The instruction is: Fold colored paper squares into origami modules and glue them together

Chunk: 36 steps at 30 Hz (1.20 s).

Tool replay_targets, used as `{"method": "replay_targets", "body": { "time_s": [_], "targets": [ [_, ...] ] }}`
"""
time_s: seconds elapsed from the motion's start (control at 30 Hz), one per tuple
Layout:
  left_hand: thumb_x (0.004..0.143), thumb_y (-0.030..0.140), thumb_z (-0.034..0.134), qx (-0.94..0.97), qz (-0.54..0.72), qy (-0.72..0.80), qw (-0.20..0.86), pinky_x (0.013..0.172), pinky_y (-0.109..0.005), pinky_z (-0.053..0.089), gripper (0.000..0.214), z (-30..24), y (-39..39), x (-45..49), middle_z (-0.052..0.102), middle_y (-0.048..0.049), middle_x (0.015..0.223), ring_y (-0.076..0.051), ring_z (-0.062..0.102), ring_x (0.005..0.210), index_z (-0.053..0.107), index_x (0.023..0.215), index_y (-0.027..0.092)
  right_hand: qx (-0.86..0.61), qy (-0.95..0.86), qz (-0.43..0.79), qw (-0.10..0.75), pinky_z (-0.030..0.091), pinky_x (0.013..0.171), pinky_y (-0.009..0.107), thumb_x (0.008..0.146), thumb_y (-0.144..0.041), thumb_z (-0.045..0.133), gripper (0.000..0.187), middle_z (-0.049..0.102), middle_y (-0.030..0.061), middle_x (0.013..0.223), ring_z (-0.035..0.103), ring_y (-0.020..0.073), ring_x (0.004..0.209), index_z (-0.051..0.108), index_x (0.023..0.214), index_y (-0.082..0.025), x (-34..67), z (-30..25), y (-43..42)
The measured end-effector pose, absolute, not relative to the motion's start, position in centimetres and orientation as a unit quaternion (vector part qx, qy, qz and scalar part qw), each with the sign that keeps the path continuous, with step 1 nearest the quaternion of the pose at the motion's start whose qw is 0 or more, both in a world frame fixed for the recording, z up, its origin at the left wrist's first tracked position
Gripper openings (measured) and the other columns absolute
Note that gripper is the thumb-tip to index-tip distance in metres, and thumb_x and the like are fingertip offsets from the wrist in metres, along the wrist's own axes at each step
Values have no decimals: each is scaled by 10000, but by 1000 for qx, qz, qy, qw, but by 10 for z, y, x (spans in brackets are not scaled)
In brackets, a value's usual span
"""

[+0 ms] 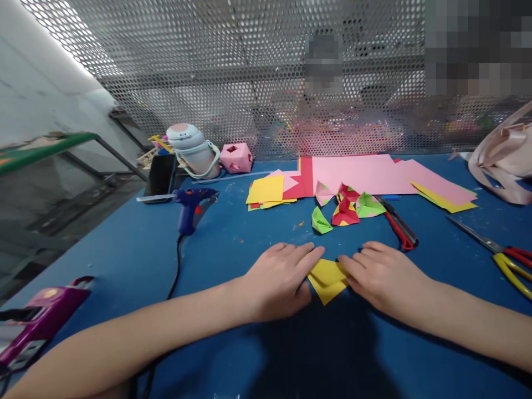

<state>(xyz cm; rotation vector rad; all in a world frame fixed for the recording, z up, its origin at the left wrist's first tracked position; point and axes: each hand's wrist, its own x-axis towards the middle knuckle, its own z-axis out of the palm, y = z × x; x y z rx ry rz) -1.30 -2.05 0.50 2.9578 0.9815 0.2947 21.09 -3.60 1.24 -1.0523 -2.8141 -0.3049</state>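
Observation:
A small folded piece of yellow paper point(326, 281) lies on the blue table with one corner pointing towards me. My left hand point(279, 280) grips its left side, the index finger on top and the thumb bent in below. At the opposite side, my right hand point(382, 274) has curled fingers closed on the paper's edge. Both hands partly cover the sheet, so its outer corners are hidden. Just beyond lie folded paper pieces: a green one point(321, 221), a red one point(346, 213), a pink one point(323, 193) and a green-and-pink one point(369, 205).
Left stand a blue glue gun point(189, 213) with a cord, a phone point(160, 176), a tumbler point(193, 152) and a purple device point(44, 318). Coloured paper sheets point(353, 174) lie at the back by a perforated metal screen point(208, 72). Right are a red cutter point(399, 224) and scissors point(496, 249).

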Motion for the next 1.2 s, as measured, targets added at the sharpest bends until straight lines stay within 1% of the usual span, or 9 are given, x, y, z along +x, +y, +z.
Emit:
{"method": "replay_targets", "body": {
  "time_s": [0.3,0.37,0.47,0.57,0.63,0.77,0.93,1.07,1.2],
  "targets": [
    [813,292,503,850,148,390,322,696,-237,468,275,23,-11,-10,649,-28,924,-136,588,779,567,1052,171,-356,-904,101,215,429,731,312,920,-176,396,215,669,56,847,583,170,783,604,974,-159,212,11,-20],
    [767,295,564,834,151,401,347,628,-216,446,283,26,-13,-8,630,-8,838,-121,556,696,585,1016,163,-352,-897,148,222,438,758,320,918,-169,397,208,664,44,869,580,167,816,599,966,-177,209,15,-22],
    [769,245,532,810,193,428,351,528,-190,393,127,19,-15,-4,540,27,629,-91,469,564,607,776,144,-369,-873,182,262,436,859,364,894,-196,444,192,638,69,1024,559,190,974,571,1038,-188,205,15,-26],
    [796,272,499,728,282,466,417,561,-205,440,145,7,-16,-1,563,5,689,-113,519,631,553,753,144,-458,-799,215,324,420,926,438,802,-256,573,494,502,133,1257,470,246,1155,408,1262,-188,201,6,-25],
    [802,307,500,650,336,464,499,625,-242,488,162,1,-17,1,599,-16,812,-137,571,716,513,855,154,-503,-727,299,360,487,849,416,772,-246,587,662,470,158,1281,533,239,1091,260,1345,-192,198,-2,-23],
    [802,310,506,552,376,429,608,697,-280,507,188,-4,-20,3,601,-14,884,-138,600,762,451,921,176,-444,-623,521,378,538,734,319,802,-153,475,611,589,131,1122,642,168,885,169,1331,-184,192,-12,-19],
    [764,272,555,581,382,453,558,619,-223,474,174,-7,-14,3,558,17,788,-104,563,687,459,870,173,-415,-634,569,319,515,644,264,763,-66,430,627,628,64,971,638,141,757,203,1332,-202,199,-3,-17],
    [736,171,548,685,327,461,460,616,-215,459,160,-10,-5,-1,570,3,795,-113,558,708,512,892,160,-484,-730,415,247,408,490,212,736,-63,449,664,571,-8,753,542,121,588,268,1356,-215,207,6,-15],
    [732,71,481,765,273,434,390,698,-230,466,213,-8,-3,-4,622,-14,864,-127,581,790,547,914,161,-488,-767,337,246,378,503,222,761,-113,482,637,488,-46,666,480,116,558,275,1358,-186,205,5,-17]
  ]
}}
